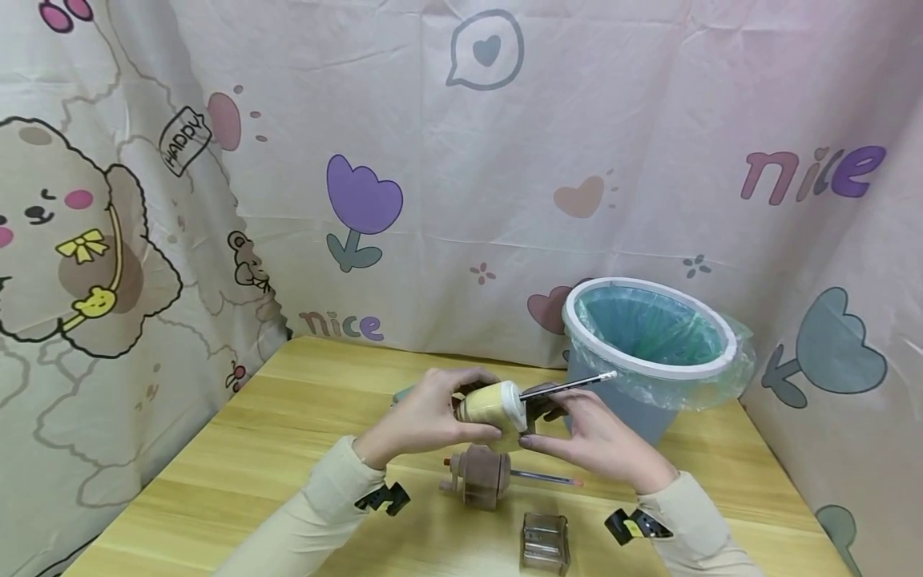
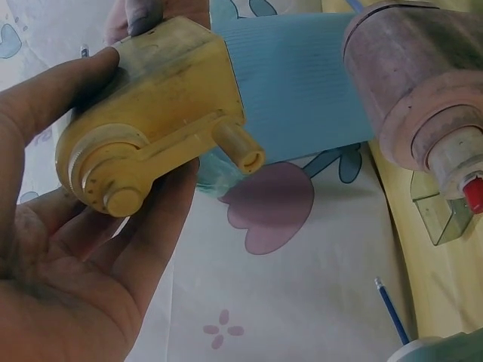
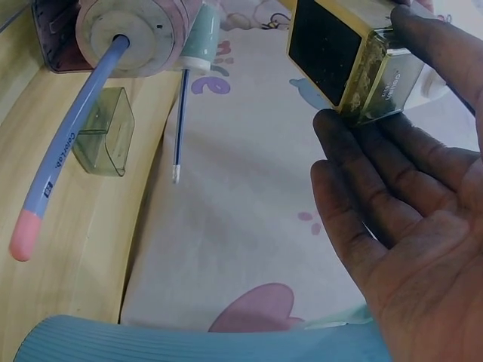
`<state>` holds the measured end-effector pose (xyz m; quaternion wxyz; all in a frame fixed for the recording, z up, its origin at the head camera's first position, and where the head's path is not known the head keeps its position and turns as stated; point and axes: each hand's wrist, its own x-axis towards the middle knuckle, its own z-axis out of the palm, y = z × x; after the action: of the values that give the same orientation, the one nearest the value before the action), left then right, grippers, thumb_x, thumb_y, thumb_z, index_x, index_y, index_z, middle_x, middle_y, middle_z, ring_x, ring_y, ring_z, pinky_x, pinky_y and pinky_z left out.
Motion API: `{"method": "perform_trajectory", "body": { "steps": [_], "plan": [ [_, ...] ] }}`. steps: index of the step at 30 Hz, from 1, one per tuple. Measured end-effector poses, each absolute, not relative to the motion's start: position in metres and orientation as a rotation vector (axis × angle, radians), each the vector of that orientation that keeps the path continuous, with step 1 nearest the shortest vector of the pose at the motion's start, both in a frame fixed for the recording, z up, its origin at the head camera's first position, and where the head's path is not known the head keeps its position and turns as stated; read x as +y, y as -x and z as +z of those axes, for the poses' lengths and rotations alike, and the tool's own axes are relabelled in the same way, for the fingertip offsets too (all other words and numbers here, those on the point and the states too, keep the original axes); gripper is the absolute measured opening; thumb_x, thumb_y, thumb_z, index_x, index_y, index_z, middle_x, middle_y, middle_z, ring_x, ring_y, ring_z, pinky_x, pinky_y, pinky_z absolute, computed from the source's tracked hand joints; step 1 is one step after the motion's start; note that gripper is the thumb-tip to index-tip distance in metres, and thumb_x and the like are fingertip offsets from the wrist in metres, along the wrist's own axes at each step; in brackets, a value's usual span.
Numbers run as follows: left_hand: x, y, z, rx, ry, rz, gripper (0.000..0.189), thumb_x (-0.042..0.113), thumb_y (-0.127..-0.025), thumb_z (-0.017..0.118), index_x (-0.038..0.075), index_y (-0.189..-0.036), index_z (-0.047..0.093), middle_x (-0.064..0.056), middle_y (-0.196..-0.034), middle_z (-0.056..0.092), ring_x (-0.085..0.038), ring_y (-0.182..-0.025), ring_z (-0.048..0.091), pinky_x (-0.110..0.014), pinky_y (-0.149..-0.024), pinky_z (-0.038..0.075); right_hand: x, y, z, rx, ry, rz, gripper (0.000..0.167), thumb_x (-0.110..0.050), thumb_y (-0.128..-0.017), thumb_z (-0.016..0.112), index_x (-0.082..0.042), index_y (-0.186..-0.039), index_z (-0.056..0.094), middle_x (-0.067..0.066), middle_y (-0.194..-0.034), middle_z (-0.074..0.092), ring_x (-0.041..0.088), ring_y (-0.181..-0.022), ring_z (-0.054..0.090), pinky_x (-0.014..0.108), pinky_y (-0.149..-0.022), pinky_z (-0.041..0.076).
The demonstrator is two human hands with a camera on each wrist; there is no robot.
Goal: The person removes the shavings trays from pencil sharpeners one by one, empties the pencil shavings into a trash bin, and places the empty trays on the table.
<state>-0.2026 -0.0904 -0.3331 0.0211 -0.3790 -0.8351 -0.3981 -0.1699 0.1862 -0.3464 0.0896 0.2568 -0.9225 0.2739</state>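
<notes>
My left hand (image 1: 433, 409) grips a yellow crank pencil sharpener (image 1: 486, 403) above the table, tilted. Its handle (image 2: 181, 147) faces the left wrist camera. From the white front of the sharpener sticks a dark pencil (image 1: 566, 386) with a pale end. My right hand (image 1: 594, 433) pinches the see-through shavings drawer (image 3: 389, 79) at the sharpener's end, thumb on one side and fingertips on the other. Beneath the hands stands a pink-brown crank sharpener (image 1: 483, 477), with a blue, pink-ended pencil (image 1: 544, 478) in it. Nearer me lies another clear drawer (image 1: 546, 541).
A grey bin (image 1: 613, 401) with a white rim and green-tinted liner stands at the back right, just beyond my right hand. Partly hidden behind my left hand is a teal sharpener (image 1: 402, 394), holding a blue pencil (image 2: 391, 308). A printed cloth (image 1: 461, 200) hangs behind the wooden table (image 1: 238, 449).
</notes>
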Motion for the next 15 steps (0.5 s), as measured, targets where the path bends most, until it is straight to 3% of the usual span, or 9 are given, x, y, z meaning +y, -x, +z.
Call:
{"method": "perform_trajectory", "body": {
  "steps": [6,15],
  "plan": [
    [-0.0922,0.2026,-0.3322,-2.585,1.173,-1.251,0.06,0.027,-0.083,0.094,0.014,-0.136,0.069,0.0,-0.115,0.078,-0.013,-0.096,0.071,-0.025,-0.081,0.062,0.1844,0.1724,-0.3451,-2.712,-0.816,0.825,0.042,-0.056,-0.093,0.079,-0.039,-0.13,0.071,-0.02,-0.124,0.075,0.003,-0.108,0.065,0.033,-0.099,0.057],
    [-0.0936,0.2031,-0.3307,-2.576,1.174,-1.247,0.06,0.026,-0.083,0.094,0.012,-0.136,0.069,-0.002,-0.117,0.078,-0.017,-0.098,0.072,-0.024,-0.079,0.063,0.1835,0.1738,-0.3441,-2.706,-0.835,0.807,0.041,-0.057,-0.095,0.077,-0.036,-0.13,0.073,-0.017,-0.125,0.076,0.009,-0.118,0.069,0.038,-0.104,0.058]
  ]
}}
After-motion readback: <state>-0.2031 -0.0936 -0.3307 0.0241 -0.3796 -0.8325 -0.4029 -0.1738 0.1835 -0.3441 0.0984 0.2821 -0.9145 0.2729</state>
